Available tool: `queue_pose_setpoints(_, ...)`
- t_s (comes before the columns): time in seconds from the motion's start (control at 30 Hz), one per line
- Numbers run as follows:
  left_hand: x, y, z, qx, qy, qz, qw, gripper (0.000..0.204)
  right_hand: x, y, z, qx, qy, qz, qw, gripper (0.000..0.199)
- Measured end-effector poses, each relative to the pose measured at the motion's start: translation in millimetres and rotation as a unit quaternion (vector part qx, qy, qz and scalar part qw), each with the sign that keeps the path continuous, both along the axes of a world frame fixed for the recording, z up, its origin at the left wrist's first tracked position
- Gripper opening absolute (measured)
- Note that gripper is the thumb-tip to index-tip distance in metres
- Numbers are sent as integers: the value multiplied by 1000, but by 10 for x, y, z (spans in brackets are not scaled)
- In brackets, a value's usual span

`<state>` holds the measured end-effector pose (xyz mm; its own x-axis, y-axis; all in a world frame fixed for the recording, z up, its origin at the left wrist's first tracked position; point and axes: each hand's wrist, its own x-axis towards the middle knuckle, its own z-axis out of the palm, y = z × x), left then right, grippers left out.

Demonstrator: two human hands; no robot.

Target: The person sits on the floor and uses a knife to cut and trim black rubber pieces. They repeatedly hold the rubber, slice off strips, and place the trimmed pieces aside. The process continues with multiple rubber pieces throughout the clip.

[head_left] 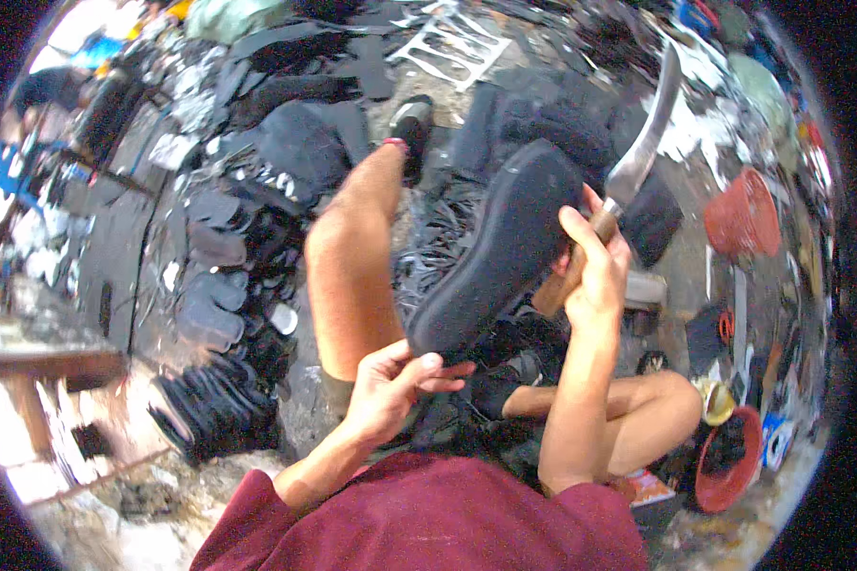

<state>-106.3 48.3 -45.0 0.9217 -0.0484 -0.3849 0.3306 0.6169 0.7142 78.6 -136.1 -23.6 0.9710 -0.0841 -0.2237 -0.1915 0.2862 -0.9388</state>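
Observation:
A thick black shoe sole slants across the middle of the view, above my lap. My left hand grips its lower, nearer end between thumb and fingers. In my right hand is a knife, its wooden handle wrapped by my fingers. The long curved blade points up and away from me. Fingertips of the right hand also seem to touch the sole's right edge, though whether they press on it I cannot tell. What lies under the sole is mostly hidden.
Dark strips of scrap lie on the ground between my legs. Cut black soles are heaped at the left, beside a stack of dark pieces. A red basket and a red bowl stand at the right.

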Motion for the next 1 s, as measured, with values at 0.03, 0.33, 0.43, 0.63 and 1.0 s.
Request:
queue_pose_setpoints(0.03, -10, -14, 31, -27, 15, 14, 999, 33, -46, 61, 21, -9, 3, -12, 1000, 56)
queue_pose_setpoints(0.33, -621, 1053, -113, -34, -29, 475, 879, 28, -466, -152, -164, 97, -17, -10, 995, 47)
queue_pose_setpoints(0.43, -974, 1712, -671, -125, 57, 639, 756, 45, -757, -214, -161, 74, -21, 10, 997, 46)
queue_pose_setpoints(0.63, -504, 1099, -766, 140, 131, 488, 851, 35, -760, -576, -192, 23, 6, -55, 998, 48)
queue_pose_setpoints(1.0, 678, 524, -29, 719, -173, 247, 627, 32, 1463, -577, -1743, -35, 102, -116, 987, 22)
